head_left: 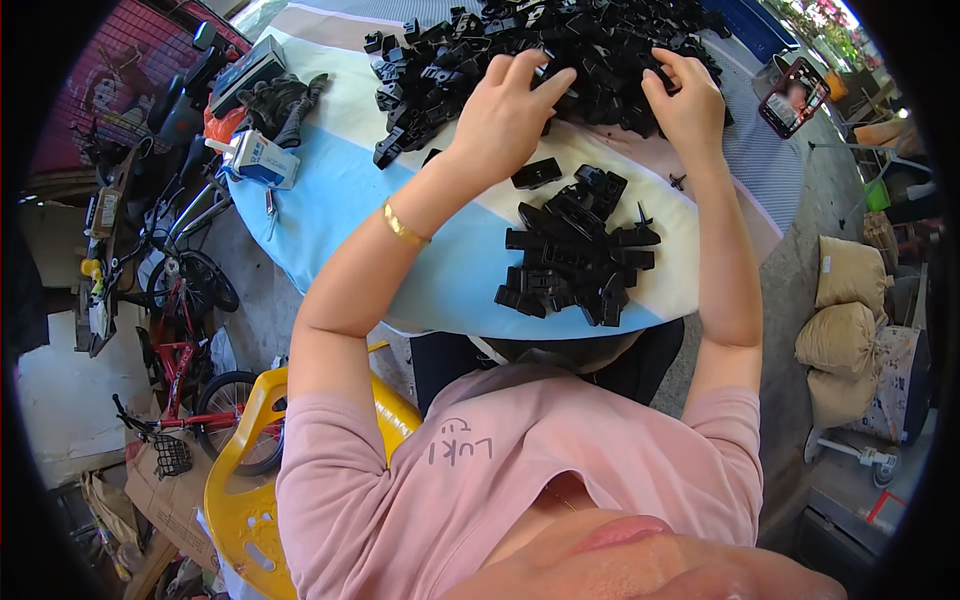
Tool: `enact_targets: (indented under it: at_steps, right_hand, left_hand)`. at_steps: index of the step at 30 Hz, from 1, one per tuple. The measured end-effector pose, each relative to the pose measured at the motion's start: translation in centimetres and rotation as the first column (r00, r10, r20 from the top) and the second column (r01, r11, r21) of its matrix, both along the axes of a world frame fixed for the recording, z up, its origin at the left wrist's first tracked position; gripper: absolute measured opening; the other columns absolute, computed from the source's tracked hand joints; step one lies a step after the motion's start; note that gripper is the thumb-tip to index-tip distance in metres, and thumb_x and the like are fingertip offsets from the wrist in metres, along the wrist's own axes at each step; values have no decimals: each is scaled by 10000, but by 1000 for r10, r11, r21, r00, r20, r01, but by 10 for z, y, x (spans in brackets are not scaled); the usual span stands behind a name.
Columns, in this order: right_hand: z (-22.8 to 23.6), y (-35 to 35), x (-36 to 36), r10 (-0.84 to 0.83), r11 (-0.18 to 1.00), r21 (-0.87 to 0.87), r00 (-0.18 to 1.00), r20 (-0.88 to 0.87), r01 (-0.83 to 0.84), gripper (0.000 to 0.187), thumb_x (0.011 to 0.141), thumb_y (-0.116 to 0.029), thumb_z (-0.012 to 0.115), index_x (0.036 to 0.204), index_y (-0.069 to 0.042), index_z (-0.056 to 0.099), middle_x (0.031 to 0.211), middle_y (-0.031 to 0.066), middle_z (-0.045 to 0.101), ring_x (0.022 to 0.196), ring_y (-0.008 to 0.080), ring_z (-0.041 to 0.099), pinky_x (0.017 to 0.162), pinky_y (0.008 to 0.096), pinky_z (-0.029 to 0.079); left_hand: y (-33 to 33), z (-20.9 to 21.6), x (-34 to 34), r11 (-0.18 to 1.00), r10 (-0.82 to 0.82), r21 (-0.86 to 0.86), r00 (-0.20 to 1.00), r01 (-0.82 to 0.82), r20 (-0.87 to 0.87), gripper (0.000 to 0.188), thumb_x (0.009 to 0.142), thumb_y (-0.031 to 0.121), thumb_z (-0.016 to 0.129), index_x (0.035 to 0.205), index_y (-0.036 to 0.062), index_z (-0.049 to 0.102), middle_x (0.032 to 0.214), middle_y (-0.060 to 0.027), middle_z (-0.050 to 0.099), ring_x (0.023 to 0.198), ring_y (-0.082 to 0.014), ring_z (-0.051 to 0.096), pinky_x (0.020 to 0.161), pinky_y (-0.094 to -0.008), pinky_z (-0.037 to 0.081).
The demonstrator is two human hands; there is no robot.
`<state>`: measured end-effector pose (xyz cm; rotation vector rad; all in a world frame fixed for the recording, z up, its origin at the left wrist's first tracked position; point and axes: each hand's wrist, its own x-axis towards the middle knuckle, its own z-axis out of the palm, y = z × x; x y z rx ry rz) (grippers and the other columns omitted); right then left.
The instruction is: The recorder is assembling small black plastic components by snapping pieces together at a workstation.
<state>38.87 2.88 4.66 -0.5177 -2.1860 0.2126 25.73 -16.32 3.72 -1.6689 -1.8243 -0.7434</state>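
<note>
A large heap of black plastic parts (450, 75) covers the far side of a cloth-covered table. My left hand (508, 118) is over the heap's near edge, its fingers bent and spread; nothing shows clearly in its grasp. To its right, my right hand (690, 108) reaches over the heap too, with thumb and fingers curved and apart. What lies beneath the fingertips is partly hidden. Closer to my body sits a smaller pile of black parts (575, 250). A single black block (537, 174) rests between this pile and my left hand.
On the table's left are a drink carton (262, 160), a box (250, 72) and dark crumpled fabric (285, 105). A phone (795, 97) stands at the right edge. A yellow chair (245, 480), a red bicycle (178, 375) and stuffed sacks (840, 335) surround me.
</note>
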Motion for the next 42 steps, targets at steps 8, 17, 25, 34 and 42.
enact_targets:
  at_steps: [8,17,25,34,42]
  right_hand:
    - [1,-30,-6,413,618,-600,859,-303,-508,312,881,-86,563,1183,-8,562,1112,74,600,934,126,597,751,241,516]
    - [-3,-63,-8,527,481,-646,784,-327,-593,315,858,-39,588,1171,-6,561,1040,70,615,911,124,599,801,243,496]
    - [6,-78,-3,543,788,-247,826,-153,-564,301,760,18,654,1058,-15,625,978,67,599,851,138,590,735,242,491]
    - [16,-71,-5,693,716,207,713,-103,-667,287,674,27,679,953,-35,655,922,62,601,834,217,591,701,283,504]
    - [15,-68,-2,724,668,249,690,-1,-701,348,672,-2,679,1012,-60,641,894,55,608,832,224,595,702,308,508]
  left_hand:
    - [10,-3,-7,997,-35,73,999,36,-14,345,712,59,668,1051,88,609,1146,-95,514,991,-281,489,828,-382,440]
    - [-14,16,11,921,-252,344,-395,183,884,355,957,266,453,1038,-66,548,920,-118,612,804,-199,642,762,-274,530]
    - [-24,23,11,906,-250,320,-260,276,933,306,909,168,547,1098,-71,524,935,-111,600,782,-157,635,726,-254,527]
    - [-24,15,-12,822,-109,352,-483,447,869,288,950,202,443,1079,-27,561,899,-122,627,742,-135,596,657,-227,494]
    - [-27,22,-13,774,-8,290,-450,563,893,318,954,255,444,1032,-20,583,896,-123,642,675,-103,564,584,-205,455]
